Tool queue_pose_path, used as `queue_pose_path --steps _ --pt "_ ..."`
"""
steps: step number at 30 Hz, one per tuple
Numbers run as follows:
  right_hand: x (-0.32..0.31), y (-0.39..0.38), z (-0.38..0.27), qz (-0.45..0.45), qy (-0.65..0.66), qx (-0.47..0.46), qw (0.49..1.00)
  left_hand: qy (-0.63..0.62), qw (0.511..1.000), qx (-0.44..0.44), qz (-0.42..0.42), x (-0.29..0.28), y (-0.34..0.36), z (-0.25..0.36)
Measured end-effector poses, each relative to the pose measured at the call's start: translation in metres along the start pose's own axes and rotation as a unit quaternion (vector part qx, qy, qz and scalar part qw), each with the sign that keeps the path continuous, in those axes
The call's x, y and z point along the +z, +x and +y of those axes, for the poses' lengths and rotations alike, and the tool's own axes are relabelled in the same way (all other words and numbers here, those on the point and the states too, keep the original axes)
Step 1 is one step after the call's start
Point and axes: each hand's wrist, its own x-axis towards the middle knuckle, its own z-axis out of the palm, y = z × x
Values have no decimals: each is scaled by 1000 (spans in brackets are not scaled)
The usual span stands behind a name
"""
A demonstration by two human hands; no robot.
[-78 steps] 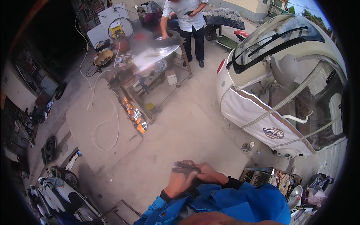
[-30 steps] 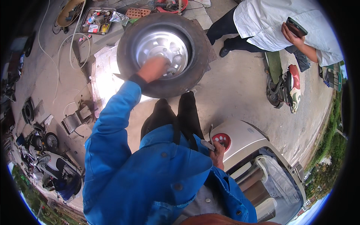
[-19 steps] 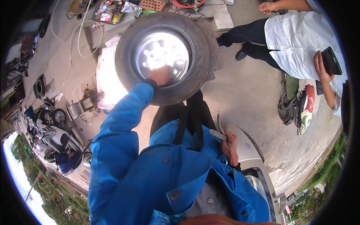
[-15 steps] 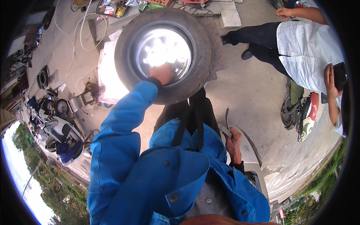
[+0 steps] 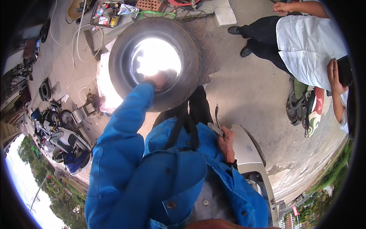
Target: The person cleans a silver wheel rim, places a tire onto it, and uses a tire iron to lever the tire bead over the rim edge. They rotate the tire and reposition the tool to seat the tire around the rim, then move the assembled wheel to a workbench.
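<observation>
Left hand [image 5: 161, 79], nearer, is inside the tyred wheel [image 5: 157, 57] at upper centre, grip unclear in glare; right hand [image 5: 227, 144], lower right of the wheel, clasps a flat metal tool [image 5: 215, 129].

1 wheel [image 5: 155, 56], 1 left hand [image 5: 159, 80], 1 right hand [image 5: 226, 144] counted; right: 1 co-worker [image 5: 310, 40], 2 black shoes [image 5: 246, 52], 1 phone [image 5: 345, 71]; far: 1 perforated brick [image 5: 151, 5], 1 tray [image 5: 102, 26]. Held metal tools [image 5: 215, 129] can't be reliably counted.

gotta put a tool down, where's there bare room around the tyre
Bare concrete floor lies right of the tyre, bordered by the co-worker's shoes, the red and cream panel and the pale vehicle. Crowded: inside the tyre, the left hand; beyond it, a cluttered tray and a brick.
</observation>
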Motion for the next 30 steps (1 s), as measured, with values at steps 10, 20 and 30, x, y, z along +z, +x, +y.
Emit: queue_pose_path --steps 10,20,30 --pt "17 114 -71 87 214 36 972 3 989 -36 142 -17 -50 -27" --pt "50 227 -139 84 129 15 988 -67 969 -104 215 -3 -32 -5" --pt "31 250 -146 -148 188 89 967 -104 951 -99 274 -20 -11 -21"
